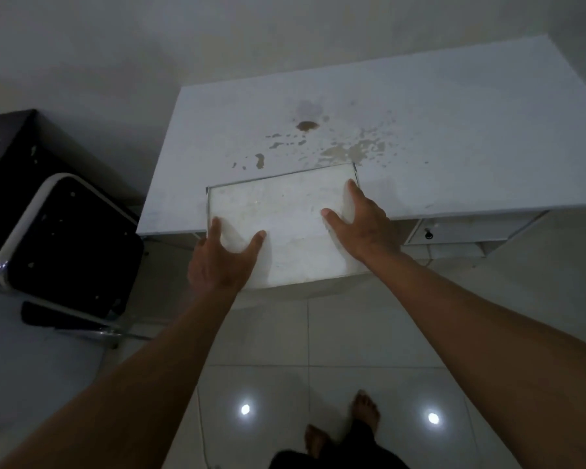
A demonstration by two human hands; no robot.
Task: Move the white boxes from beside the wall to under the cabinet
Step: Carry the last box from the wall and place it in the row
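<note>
Left hand (222,255) and right hand (356,221) clamped on opposite sides of white box (285,228), thumbs over top, carried level above front edge of stained counter (454,130), probably for balance before lowering underneath; tiled floor (301,333) below.

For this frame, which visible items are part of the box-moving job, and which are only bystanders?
Part of the job:
- white box, held in front of the cabinet
- left hand and right hand, each with a grip on one side of it
- white cabinet

Bystanders:
- black chair
- dark case by the wall
- tiled floor
</note>
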